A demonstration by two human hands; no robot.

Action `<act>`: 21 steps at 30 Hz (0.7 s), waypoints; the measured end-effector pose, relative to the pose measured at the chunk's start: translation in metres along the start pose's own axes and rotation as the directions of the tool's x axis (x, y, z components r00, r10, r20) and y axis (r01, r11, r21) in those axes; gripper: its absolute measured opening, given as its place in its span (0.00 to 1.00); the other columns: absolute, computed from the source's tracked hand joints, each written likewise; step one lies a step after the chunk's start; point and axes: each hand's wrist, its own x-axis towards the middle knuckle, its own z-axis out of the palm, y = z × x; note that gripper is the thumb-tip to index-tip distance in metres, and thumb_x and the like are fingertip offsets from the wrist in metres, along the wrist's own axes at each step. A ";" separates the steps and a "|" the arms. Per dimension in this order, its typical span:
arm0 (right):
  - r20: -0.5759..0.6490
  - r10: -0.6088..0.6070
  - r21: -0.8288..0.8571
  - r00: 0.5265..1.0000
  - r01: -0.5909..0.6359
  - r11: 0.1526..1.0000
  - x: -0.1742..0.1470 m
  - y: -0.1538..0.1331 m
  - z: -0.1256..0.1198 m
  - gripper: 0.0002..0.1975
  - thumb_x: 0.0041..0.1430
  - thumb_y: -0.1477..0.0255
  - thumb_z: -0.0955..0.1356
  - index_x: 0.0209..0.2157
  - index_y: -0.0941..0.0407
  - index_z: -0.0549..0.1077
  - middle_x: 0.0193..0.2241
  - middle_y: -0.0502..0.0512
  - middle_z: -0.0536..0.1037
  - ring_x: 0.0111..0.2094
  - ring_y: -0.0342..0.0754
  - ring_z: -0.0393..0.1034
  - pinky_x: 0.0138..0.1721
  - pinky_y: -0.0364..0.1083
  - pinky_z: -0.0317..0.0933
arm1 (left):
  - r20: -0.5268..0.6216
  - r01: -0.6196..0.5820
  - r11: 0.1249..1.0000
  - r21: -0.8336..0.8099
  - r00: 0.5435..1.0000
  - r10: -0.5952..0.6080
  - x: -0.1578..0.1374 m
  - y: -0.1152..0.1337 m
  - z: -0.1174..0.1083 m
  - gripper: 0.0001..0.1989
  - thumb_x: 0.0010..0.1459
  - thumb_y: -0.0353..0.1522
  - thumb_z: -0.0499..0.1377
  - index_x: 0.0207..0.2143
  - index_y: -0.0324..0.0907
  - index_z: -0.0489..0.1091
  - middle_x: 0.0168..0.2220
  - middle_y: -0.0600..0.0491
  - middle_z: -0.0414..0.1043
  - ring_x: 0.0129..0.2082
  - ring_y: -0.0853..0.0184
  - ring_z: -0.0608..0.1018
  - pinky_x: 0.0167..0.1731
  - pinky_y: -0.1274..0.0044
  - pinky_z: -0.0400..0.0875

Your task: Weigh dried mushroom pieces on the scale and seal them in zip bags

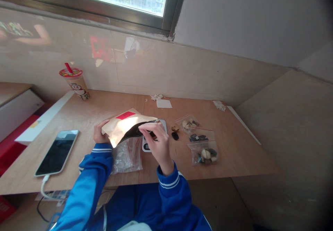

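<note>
My left hand (101, 133) is closed around the left side of a brown kraft paper pouch (117, 128) with a red label. The pouch is tilted, its dark mouth facing right and towards me. At that mouth, the fingers of my right hand (158, 142) are pinched together; what they hold, if anything, is too small to make out. Behind my right hand lies a white digital scale (146, 147), mostly hidden by the hand and pouch. Clear plastic zip bags (127, 158) lie below the pouch. Right of the scale are a dark flat piece (175, 136) and a brown piece (175, 128).
Three zip bags with dark and pale pieces lie to the right, the nearest bag (205, 154) close to the table's front. A phone (57, 153) with a charging cable is at left, a drink cup (78, 85) behind it. Crumpled tissue (220, 105) and a white card (164, 103) lie along the wall.
</note>
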 end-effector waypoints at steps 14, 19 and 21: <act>0.300 0.508 -0.485 0.808 -0.329 0.810 -0.055 0.083 -0.027 0.18 0.64 0.72 0.61 0.55 0.52 0.67 0.36 0.55 0.79 0.36 0.49 0.75 0.37 0.44 0.64 | -0.064 0.313 0.949 0.032 0.948 -0.311 -0.003 -0.028 0.012 0.12 0.51 0.39 0.61 0.33 0.41 0.65 0.27 0.57 0.61 0.26 0.71 0.65 0.29 0.77 0.64; 0.428 0.488 -0.669 0.760 -0.097 0.737 -0.046 0.071 -0.014 0.13 0.64 0.77 0.61 0.44 0.53 0.75 0.37 0.57 0.80 0.39 0.50 0.74 0.39 0.44 0.62 | -0.083 0.408 0.905 0.117 0.912 -0.401 -0.002 -0.037 0.012 0.17 0.47 0.43 0.63 0.30 0.41 0.64 0.26 0.58 0.59 0.26 0.71 0.64 0.31 0.75 0.65; 0.453 0.479 -0.646 0.751 -0.093 0.757 -0.045 0.069 -0.019 0.13 0.65 0.76 0.61 0.41 0.53 0.77 0.35 0.56 0.80 0.38 0.49 0.74 0.39 0.44 0.61 | -0.076 0.450 0.883 0.130 0.893 -0.444 -0.001 -0.039 0.013 0.19 0.46 0.46 0.64 0.29 0.42 0.63 0.26 0.58 0.59 0.26 0.71 0.65 0.30 0.75 0.66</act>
